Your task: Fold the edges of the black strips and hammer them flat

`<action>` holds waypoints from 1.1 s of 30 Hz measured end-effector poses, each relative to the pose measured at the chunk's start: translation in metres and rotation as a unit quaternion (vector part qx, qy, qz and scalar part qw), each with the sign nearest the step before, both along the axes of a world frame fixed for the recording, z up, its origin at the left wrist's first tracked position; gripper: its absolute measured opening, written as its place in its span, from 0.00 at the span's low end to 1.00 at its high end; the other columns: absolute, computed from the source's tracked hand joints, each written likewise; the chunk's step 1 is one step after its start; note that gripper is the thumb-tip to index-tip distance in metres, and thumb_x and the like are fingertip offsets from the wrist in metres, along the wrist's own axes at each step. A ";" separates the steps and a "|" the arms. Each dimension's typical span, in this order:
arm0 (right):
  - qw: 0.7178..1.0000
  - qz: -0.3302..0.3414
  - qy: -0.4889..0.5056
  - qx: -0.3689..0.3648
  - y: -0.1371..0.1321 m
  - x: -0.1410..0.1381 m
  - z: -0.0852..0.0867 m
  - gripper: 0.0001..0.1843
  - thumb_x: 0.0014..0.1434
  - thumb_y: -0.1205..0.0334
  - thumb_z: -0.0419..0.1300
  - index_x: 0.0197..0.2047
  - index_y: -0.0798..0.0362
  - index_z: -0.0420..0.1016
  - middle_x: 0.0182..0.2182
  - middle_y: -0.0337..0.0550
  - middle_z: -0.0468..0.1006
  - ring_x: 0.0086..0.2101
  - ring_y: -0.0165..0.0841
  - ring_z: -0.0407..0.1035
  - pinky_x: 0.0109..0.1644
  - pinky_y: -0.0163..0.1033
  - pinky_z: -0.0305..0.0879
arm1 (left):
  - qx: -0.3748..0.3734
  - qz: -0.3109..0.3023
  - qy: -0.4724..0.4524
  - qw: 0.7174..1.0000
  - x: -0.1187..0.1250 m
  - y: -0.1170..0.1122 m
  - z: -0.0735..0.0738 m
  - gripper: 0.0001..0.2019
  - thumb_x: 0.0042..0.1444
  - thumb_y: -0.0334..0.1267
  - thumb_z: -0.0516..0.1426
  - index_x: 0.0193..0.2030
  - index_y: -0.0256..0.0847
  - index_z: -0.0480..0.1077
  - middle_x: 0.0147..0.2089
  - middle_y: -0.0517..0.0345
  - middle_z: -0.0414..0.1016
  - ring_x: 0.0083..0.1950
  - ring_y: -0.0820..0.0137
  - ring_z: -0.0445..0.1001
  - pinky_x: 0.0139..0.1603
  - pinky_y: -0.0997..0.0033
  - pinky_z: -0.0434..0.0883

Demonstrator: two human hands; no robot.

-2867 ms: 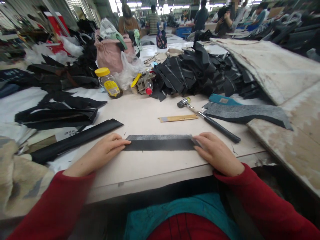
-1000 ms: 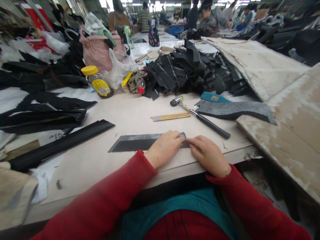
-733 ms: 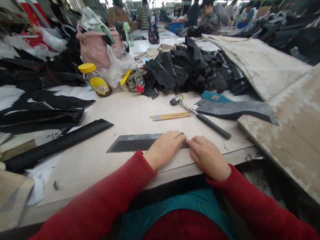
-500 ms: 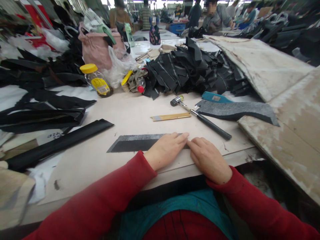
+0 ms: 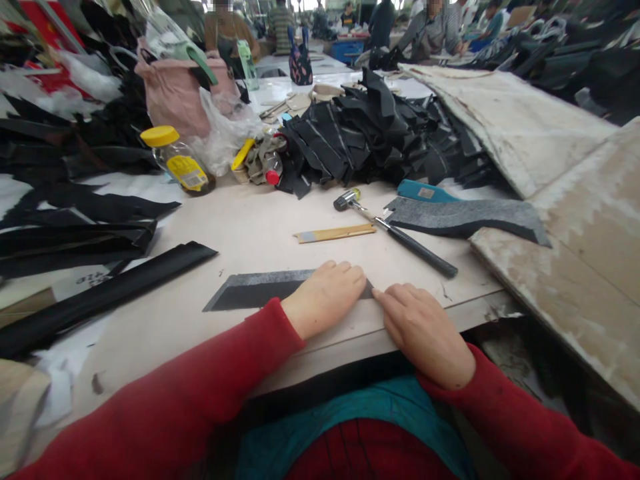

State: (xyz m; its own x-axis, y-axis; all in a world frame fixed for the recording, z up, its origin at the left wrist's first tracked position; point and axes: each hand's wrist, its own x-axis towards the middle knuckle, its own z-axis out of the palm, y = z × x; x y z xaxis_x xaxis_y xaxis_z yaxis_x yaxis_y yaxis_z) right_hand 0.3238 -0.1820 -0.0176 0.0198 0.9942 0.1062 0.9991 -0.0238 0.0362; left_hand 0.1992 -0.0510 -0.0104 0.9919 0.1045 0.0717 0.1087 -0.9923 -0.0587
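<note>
A black strip of leather-like material (image 5: 257, 295) with a grey fuzzy band along its far edge lies flat on the pale work board (image 5: 165, 333). My left hand (image 5: 327, 299) presses down on its right part, fingers bent and close together, hiding that stretch. At the strip's right end, my right hand (image 5: 423, 328) pinches the near corner between thumb and forefinger, its other fingers curled. Beyond my hands are a flat wooden stick (image 5: 340, 233) with a grey tip and a hammer (image 5: 400, 237) with a dark handle.
A blue-handled tool (image 5: 430, 191) lies by a grey curved piece (image 5: 465, 217). Behind is a heap of black scraps (image 5: 360, 137). A yellow-lidded jar (image 5: 183, 163) and pink bag (image 5: 175, 93) stand left. A large worn board (image 5: 565, 267) slants along the right.
My left hand's fingers have drawn back and bent, baring the strip's right end. My right hand has shifted slightly nearer to me. The view has turned a little.
</note>
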 end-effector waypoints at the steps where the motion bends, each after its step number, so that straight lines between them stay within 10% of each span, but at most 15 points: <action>1: 1.000 0.006 -0.006 0.002 -0.002 0.000 0.000 0.13 0.57 0.71 0.52 0.45 0.58 0.71 0.31 0.44 0.69 0.33 0.37 0.62 0.38 0.42 0.57 | 0.001 0.002 0.000 1.000 0.000 0.001 0.001 0.09 0.61 0.31 0.46 0.43 0.34 0.65 0.43 0.51 0.69 0.42 0.66 0.66 0.41 0.65 0.62; 14: 0.992 0.029 0.124 -0.027 0.000 0.021 0.005 0.13 0.57 0.71 0.49 0.41 0.56 0.72 0.33 0.46 0.72 0.36 0.35 0.65 0.41 0.40 0.60 | -0.103 0.043 -0.036 0.993 0.000 0.028 -0.004 0.14 0.55 0.46 0.54 0.44 0.40 0.65 0.53 0.53 0.62 0.52 0.63 0.62 0.49 0.63 0.62; 25: 0.869 -0.098 0.398 -0.276 0.067 0.044 0.022 0.14 0.55 0.52 0.50 0.31 0.54 0.68 0.19 0.36 0.68 0.16 0.25 0.57 0.18 0.32 0.52 | -0.148 0.113 -0.080 0.979 -0.008 0.030 -0.022 0.24 0.54 0.52 0.53 0.53 0.41 0.61 0.56 0.52 0.61 0.55 0.61 0.59 0.52 0.59 0.61; 33: 0.842 -0.090 0.412 -0.336 0.085 0.054 0.021 0.16 0.52 0.49 0.54 0.27 0.54 0.66 0.20 0.37 0.69 0.16 0.22 0.57 0.18 0.30 0.50 | -0.142 0.107 -0.095 0.979 -0.008 0.030 -0.023 0.21 0.55 0.52 0.52 0.50 0.41 0.64 0.52 0.54 0.64 0.52 0.62 0.61 0.49 0.60 0.62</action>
